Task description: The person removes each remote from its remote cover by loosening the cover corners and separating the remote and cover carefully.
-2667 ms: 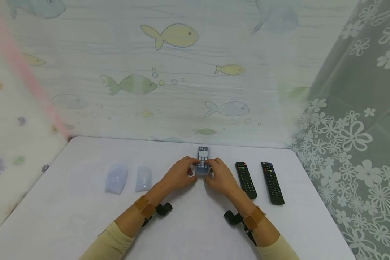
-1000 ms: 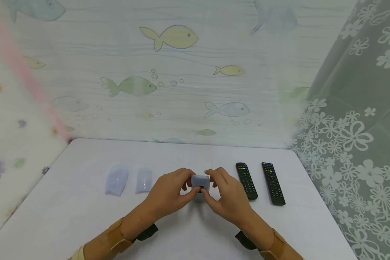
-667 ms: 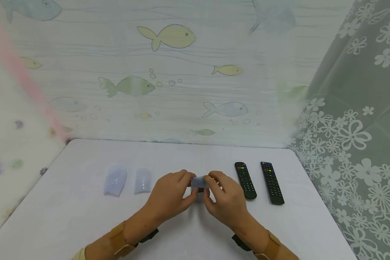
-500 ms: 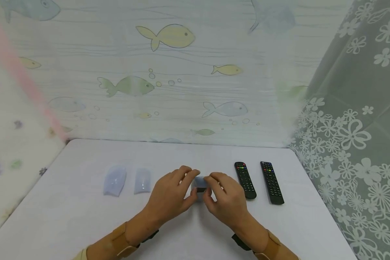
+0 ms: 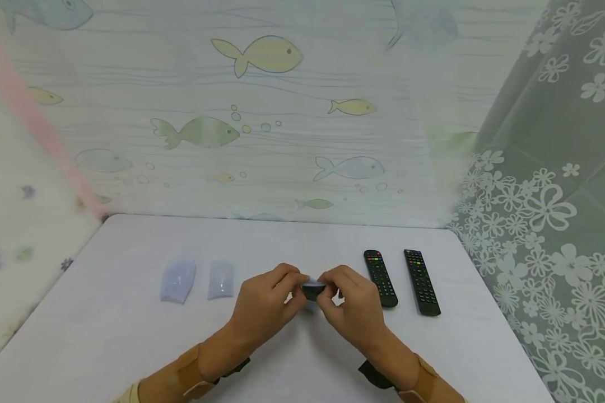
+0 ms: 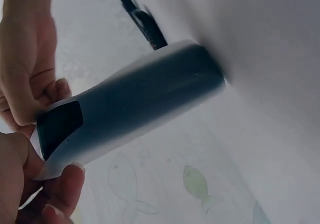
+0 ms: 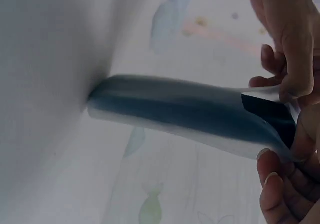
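Observation:
A remote control [image 5: 313,292] in a translucent bluish silicone sleeve [image 6: 145,84] stands on end between the hands, its lower end at the white tabletop. The sleeve wraps most of its length. At the top, a dark patch of bare remote shows through the sleeve's opening in both wrist views. My left hand [image 5: 264,299] pinches the sleeve's edge at the upper left corner. On the other side, my right hand [image 5: 355,302] pinches the upper right corner between thumb and fingers. The remote's buttons are hidden, facing away.
Two black remotes [image 5: 380,278] [image 5: 422,282] lie side by side to the right of the right hand. Two empty translucent sleeves [image 5: 178,280] [image 5: 220,279] rest on the left. A fish-print curtain [image 5: 282,140] hangs behind the table's back edge.
The remote, earlier farther back with its buttons showing, is now nearer and tipped on end. Over the last second the fingers have shifted at the sleeve's opening, and more of the dark end shows.

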`<act>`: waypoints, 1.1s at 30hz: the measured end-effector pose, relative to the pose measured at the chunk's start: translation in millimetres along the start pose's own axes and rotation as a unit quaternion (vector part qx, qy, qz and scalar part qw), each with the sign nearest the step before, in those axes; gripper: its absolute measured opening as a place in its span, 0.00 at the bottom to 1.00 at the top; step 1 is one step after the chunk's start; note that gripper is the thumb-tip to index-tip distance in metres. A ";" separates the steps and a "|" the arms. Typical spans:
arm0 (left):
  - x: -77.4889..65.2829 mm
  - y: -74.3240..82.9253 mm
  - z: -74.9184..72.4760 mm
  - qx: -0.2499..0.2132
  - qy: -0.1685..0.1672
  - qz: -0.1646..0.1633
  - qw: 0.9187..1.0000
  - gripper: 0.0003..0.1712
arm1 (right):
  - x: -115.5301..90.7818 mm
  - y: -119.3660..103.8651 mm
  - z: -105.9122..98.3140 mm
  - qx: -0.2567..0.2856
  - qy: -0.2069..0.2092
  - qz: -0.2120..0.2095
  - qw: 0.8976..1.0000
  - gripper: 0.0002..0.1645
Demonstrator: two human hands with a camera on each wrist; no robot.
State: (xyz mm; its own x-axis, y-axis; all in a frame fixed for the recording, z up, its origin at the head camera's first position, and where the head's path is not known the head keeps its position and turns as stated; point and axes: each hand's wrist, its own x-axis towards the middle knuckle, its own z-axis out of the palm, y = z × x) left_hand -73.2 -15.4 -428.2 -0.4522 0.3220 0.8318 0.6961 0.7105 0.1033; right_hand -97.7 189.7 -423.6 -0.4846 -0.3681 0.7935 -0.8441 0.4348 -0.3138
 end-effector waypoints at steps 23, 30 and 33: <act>-3.4 -44.0 19.1 -0.506 -0.205 -0.466 0.696 0.15 | 0.6 23.2 13.3 0.195 -0.140 0.341 0.909 0.15; -6.5 -48.2 23.2 -0.438 -0.232 -0.416 0.762 0.12 | -0.4 29.8 16.8 0.186 -0.155 0.320 0.916 0.15; -8.2 -49.8 25.0 -0.422 -0.241 -0.404 0.775 0.14 | -1.2 33.3 18.3 0.192 -0.168 0.323 0.912 0.15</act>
State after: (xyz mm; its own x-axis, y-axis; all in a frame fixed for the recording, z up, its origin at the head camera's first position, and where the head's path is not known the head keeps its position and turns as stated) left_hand -118.1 -37.8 -453.8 -0.9445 0.3272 0.0303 0.1026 0.2059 0.9732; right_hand -129.4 189.6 -444.5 -0.8972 -0.3961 0.1953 -0.3454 0.3536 -0.8693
